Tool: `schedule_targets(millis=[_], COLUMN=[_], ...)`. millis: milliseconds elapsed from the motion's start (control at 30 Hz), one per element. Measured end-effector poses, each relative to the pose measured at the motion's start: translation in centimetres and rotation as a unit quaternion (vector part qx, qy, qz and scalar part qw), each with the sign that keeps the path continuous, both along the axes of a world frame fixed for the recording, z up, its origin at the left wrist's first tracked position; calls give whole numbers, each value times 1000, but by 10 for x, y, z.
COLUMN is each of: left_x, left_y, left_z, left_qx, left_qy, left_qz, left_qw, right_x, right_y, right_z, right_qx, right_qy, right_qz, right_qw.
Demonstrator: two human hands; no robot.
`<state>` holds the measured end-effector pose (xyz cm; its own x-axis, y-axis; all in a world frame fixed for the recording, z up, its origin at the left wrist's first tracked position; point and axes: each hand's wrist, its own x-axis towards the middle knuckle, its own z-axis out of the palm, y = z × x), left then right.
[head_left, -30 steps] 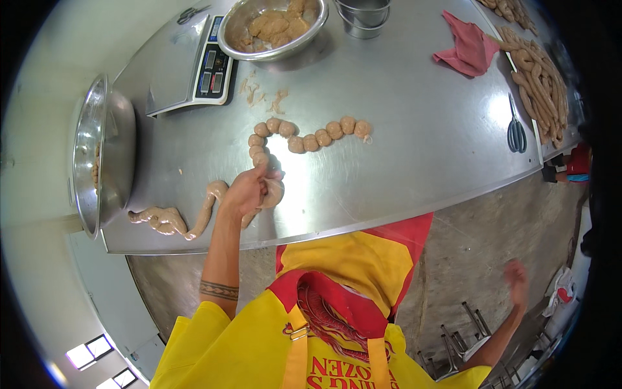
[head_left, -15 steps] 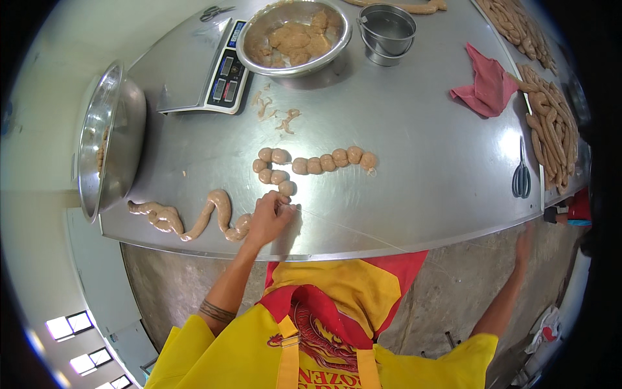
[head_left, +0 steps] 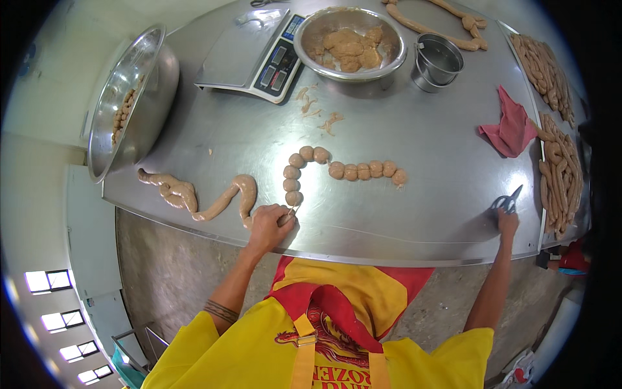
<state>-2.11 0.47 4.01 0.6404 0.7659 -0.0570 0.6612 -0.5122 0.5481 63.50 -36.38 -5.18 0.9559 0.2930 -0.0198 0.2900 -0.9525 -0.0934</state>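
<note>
My left hand (head_left: pixel 272 223) is closed on the sausage casing below a curved chain of round sausage balls (head_left: pixel 291 174), near the table's front edge. To its left a long filled casing (head_left: pixel 230 198) lies in loops. A second row of balls (head_left: pixel 363 170) extends to the right. My right hand (head_left: pixel 507 220) grips the handles of dark scissors (head_left: pixel 508 201) at the table's right. A thin thread runs across the steel table (head_left: pixel 421 204) between my hands.
A tilted steel bowl (head_left: pixel 152 110) with balls stands left. A scale (head_left: pixel 240 55), bowl of minced mixture (head_left: pixel 346 48) and metal pots (head_left: pixel 440 61) stand at the back. A pink cloth (head_left: pixel 508 123) and piles of filled casing (head_left: pixel 557 181) lie right.
My right hand has risen from beside the table onto the scissors and taken hold of them. My left hand has shifted along the casing. The whole view has shifted too.
</note>
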Motion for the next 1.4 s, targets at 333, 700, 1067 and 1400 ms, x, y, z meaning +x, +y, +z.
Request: schedule_targets(millis=[333,700,1067,1400], left_x=[-62,-96,-71,116], left_y=[10,-14,-12,11], left_z=[45,51,37,3], left_qx=[-244,-203,-98,-119], left_qy=[-73,-172,-156,-15], left_qz=[175,180,51,-21], left_qw=[951,947,981,993], right_x=[-459,-534,-398,-53], right_y=[140,232,191,-15], right_z=[83,88,68,13], right_qx=[365,253,637,190], right_qy=[871,934,720,-32], right_qz=[18,86,-12,-4], right_qw=[329,239,274,981])
